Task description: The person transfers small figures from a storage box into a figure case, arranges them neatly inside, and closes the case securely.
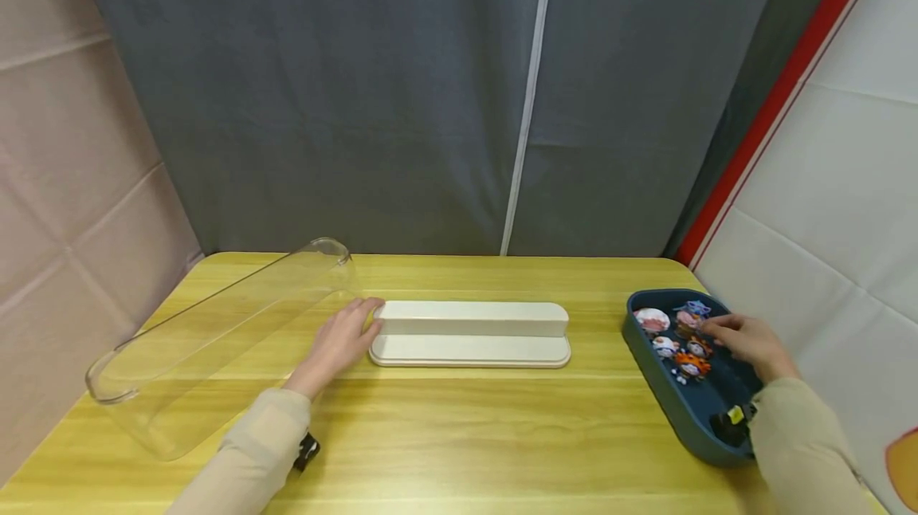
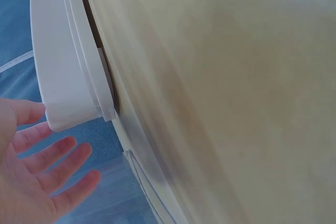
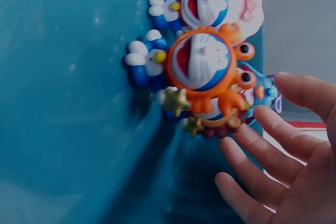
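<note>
My left hand (image 1: 343, 340) is at the left end of a white stepped display base (image 1: 469, 349), its fingers spread. In the left wrist view, the thumb and forefinger are right at the base's rounded corner. At the right, my right hand (image 1: 749, 342) reaches into a dark blue tray (image 1: 663, 387) that holds several small cartoon cat figurines. Its loosely bent fingers (image 3: 273, 156) are close beside an orange crab-costumed figurine (image 3: 202, 64) and a blue figurine (image 3: 266, 92) partly hidden behind it. A white-hooded figurine (image 3: 207, 3) stands beside the crab one.
A long clear plastic cover (image 1: 237, 324) lies slanted on the wooden table (image 1: 459, 435), left of my left hand. Grey cloth (image 1: 344, 100) hangs behind the table, with white padded panels (image 1: 832, 204) along the right side.
</note>
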`<state>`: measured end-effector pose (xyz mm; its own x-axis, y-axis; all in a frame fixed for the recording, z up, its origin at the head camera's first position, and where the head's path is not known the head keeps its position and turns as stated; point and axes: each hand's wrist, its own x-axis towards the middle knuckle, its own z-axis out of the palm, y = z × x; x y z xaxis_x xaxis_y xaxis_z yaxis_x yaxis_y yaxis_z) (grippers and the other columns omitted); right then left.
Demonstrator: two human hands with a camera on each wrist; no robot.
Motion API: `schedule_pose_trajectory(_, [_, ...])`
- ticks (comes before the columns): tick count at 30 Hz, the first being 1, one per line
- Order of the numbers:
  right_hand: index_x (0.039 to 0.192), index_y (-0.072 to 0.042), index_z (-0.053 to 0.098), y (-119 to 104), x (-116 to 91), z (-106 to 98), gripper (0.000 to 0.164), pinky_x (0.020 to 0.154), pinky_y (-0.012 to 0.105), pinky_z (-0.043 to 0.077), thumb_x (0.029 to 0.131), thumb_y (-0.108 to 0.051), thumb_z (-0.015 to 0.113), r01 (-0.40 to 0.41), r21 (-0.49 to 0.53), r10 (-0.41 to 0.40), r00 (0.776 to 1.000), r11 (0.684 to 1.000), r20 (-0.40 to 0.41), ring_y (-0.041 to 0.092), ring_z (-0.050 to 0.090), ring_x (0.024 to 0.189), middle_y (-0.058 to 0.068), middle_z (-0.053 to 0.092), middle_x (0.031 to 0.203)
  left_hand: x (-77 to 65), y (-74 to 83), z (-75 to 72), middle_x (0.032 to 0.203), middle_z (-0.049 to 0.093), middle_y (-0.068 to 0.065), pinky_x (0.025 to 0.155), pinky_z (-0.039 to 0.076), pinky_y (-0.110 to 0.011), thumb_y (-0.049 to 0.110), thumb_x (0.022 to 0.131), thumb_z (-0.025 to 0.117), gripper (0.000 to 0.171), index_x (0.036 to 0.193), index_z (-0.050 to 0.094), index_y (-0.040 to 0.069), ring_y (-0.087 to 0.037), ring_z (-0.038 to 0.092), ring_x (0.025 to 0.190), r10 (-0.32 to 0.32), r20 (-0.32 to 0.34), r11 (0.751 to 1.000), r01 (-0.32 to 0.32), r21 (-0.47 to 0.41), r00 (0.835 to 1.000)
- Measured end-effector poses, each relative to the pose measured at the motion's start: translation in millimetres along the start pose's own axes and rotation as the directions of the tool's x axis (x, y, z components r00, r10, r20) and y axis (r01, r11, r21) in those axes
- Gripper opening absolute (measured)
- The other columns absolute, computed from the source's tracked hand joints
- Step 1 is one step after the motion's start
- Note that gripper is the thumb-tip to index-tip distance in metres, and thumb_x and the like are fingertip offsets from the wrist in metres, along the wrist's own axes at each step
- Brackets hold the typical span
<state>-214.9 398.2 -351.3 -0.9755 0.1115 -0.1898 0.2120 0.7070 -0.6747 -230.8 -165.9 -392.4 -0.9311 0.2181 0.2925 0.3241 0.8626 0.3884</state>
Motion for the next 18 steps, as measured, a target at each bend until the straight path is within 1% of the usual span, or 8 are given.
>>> schedule_pose_trajectory(5, [0.113,0.018,0.042,4,2,1,0.058,0.073,0.046,0.044,0.088,-0.033,0.052,0.005,0.013,-0.006,0.998,1.000,0.067,0.030,0.047,0.089,0.017,0.053,0.095,2.6,-0.3,0.2,0.107,0.056,-0.013,0.063,0.044,-0.044,0.019,0.087,0.056,0.031,0.116,0.054,0.008,-0.029,0.056,0.078,-0.008,-0.003,1.000,0.008,-0.001,1.000])
schedule_pose_trajectory(8, [0.113,0.018,0.043,6,3,3,0.057,0.073,0.047,0.043,0.087,-0.032,0.053,0.008,0.016,-0.010,0.996,1.000,0.086,0.029,0.048,0.088,0.012,0.055,0.092,3.8,-0.4,0.0,0.105,0.056,-0.011,0.059,0.044,-0.042,0.019,0.087,0.057,0.030,0.115,0.054,0.009,-0.026,0.055,0.073,-0.013,-0.002,1.000,0.013,-0.002,1.000])
schedule_pose_trajectory(12, [0.113,0.017,0.042,8,2,4,0.055,0.072,0.045,0.044,0.087,-0.030,0.054,0.011,0.026,-0.014,0.995,1.000,0.102,0.024,0.050,0.085,0.008,0.056,0.090,4.4,-1.4,0.7,0.103,0.056,-0.011,0.057,0.044,-0.040,0.019,0.086,0.057,0.029,0.114,0.055,0.010,-0.025,0.055,0.072,-0.010,-0.004,1.000,0.010,0.003,1.000])
schedule_pose_trajectory(18, [0.113,0.016,0.042,12,5,4,0.053,0.070,0.041,0.045,0.087,-0.028,0.055,-0.001,0.035,-0.003,0.993,0.999,0.120,0.020,0.051,0.080,0.007,0.056,0.090,4.4,-2.4,1.8,0.103,0.057,-0.011,0.060,0.044,-0.041,0.019,0.086,0.058,0.029,0.113,0.055,0.009,-0.027,0.056,0.074,0.008,-0.016,1.000,-0.008,0.010,1.000])
